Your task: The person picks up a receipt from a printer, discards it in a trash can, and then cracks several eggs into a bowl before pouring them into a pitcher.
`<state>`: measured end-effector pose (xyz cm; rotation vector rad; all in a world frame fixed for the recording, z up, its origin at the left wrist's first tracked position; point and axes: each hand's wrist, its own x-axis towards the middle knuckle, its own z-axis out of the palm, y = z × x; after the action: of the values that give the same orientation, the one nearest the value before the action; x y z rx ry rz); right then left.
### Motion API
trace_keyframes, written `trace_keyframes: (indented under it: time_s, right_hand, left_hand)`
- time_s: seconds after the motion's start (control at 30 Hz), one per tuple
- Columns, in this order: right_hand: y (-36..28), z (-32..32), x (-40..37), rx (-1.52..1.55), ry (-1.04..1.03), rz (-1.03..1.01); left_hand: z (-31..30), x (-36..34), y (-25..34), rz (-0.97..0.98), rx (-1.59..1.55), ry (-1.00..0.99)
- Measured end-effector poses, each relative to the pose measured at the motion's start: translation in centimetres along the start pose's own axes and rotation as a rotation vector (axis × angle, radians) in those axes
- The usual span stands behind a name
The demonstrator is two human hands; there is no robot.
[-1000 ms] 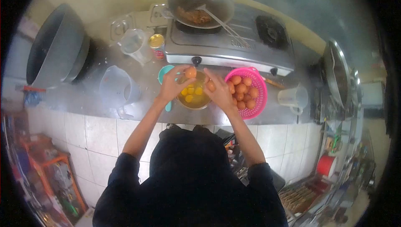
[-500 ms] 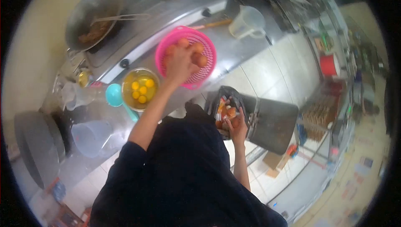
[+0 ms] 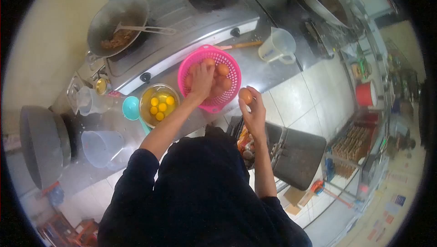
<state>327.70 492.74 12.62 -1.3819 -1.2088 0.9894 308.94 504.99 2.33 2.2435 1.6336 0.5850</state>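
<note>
My left hand [image 3: 202, 81] reaches into a pink perforated basket [image 3: 236, 73] of brown eggs. Its fingers are closed round an egg [image 3: 208, 62] near the far side, partly hidden by the fingers. To the basket's right, my right hand [image 3: 255, 116] holds another brown egg [image 3: 246, 95] between thumb and fingers, raised above the floor. A metal bowl [image 3: 143, 106] with several raw yolks and egg white stands left of the basket. Below my right hand, a bin [image 3: 233, 126] with its lid open contains eggshells [image 3: 248, 147], partly covered by my forearm.
A turquoise ladle [image 3: 130, 108] lies beside the bowl. Clear plastic jugs [image 3: 101, 148] stand at the left, and another measuring jug [image 3: 278, 47] is at the back right. Behind are a gas stove [image 3: 182, 28] and a wok [image 3: 98, 28] with brown food and a spatula. Egg trays [image 3: 350, 144] stand far right.
My right hand has risen from the bin to beside the basket, with an egg in its fingers. My left hand has stayed among the eggs in the basket. The view has shifted slightly.
</note>
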Motion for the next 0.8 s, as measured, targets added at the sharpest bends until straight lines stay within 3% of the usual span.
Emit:
trace_keyframes:
  time_s: [0.03, 0.07, 0.17, 0.2, 0.3, 0.33, 0.43, 0.47, 0.57, 0.67, 0.77, 0.8]
  right_hand:
    - [-0.2, 1.0, 1.2, 0.007, -0.042, -0.029]
    - [0.0, 2.0, 2.2, 0.002, -0.012, -0.078]
    - [-1.8, 3.6, 3.5, -0.289, 0.042, -0.294]
    - [-1.5, 4.6, 3.7, -0.234, 0.102, -0.342]
    - [-1.5, 8.3, 4.7, -0.286, -0.058, -0.489]
    - [-0.7, 9.7, 4.5, -0.165, -0.065, -0.335]
    - [-0.4, 11.4, 4.0, 0.057, 0.031, -0.43]
    - [-0.7, 11.4, 3.8, 0.03, -0.117, -0.475]
    - [-1.4, 13.9, 3.4, -0.113, -0.268, -0.435]
    - [-2.6, 15.8, 3.0, 0.354, -0.237, -0.236]
    - [-2.5, 16.2, 5.1, 0.243, -0.59, -0.092]
    - [-3.9, 16.2, 5.7, -0.011, -0.743, -0.203]
  left_hand:
    - [-0.6, -0.2, 0.5, 0.01, 0.065, 0.016]
    - [-1.5, -0.4, 0.7, -0.028, -0.071, 0.06]
    - [-4.2, -1.7, 0.9, -0.1, -0.62, 0.232]
    - [-6.3, -2.3, 1.8, -0.255, -0.876, 0.178]
    - [-7.2, -3.6, 2.4, -0.312, -1.544, 0.189]
    - [-7.5, -4.0, 2.9, -0.448, -1.493, 0.251]
    - [-10.4, -5.3, 3.0, -0.394, -1.695, 0.304]
    - [-10.9, -5.7, 3.0, -0.407, -1.692, 0.33]
    - [-11.7, -7.2, 2.3, -0.443, -1.73, 0.407]
    - [-12.9, -9.1, 0.1, -0.424, -1.746, 0.459]
    - [-14.7, -11.9, -3.0, -0.32, -1.473, 0.346]
    - [-15.1, -12.6, -4.0, -0.28, -1.352, 0.297]
